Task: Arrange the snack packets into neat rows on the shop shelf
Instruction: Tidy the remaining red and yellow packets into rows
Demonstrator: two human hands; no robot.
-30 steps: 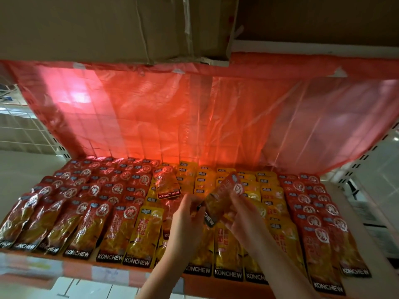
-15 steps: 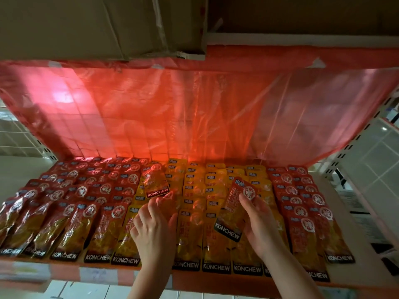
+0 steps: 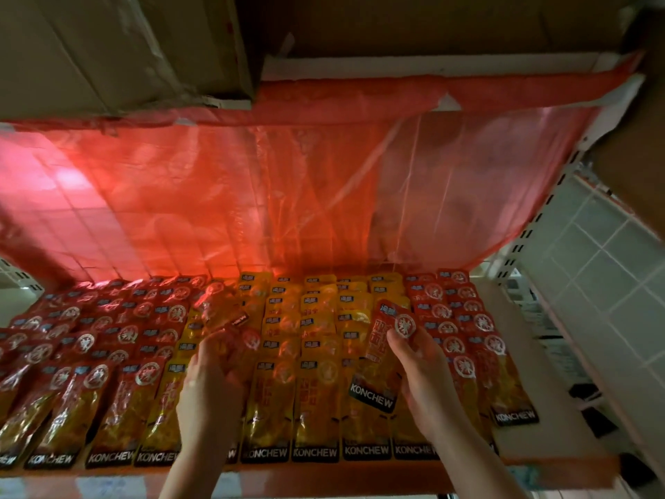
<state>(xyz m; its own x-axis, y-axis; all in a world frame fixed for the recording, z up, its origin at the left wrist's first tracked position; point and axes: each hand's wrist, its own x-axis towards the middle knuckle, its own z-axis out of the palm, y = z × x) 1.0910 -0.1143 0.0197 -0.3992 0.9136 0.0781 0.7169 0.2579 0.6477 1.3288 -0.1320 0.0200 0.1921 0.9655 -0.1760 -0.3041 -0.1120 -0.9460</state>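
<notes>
Rows of red packets fill the shelf's left side, yellow packets the middle, and more red ones the right. My right hand holds a loose red packet tilted over the yellow rows, thumb on its top. My left hand grips another red packet at the seam between red and yellow rows. A further red packet lies askew just behind it.
The shelf's front edge has an orange strip. A red plastic sheet hangs behind the packets. Cardboard boxes sit on the shelf above. A white perforated upright and tiled wall stand at the right.
My right hand has carried its red packet rightwards, closer to the right red rows. My left hand has closed round a red packet at the red-yellow seam. The view has tilted up slightly.
</notes>
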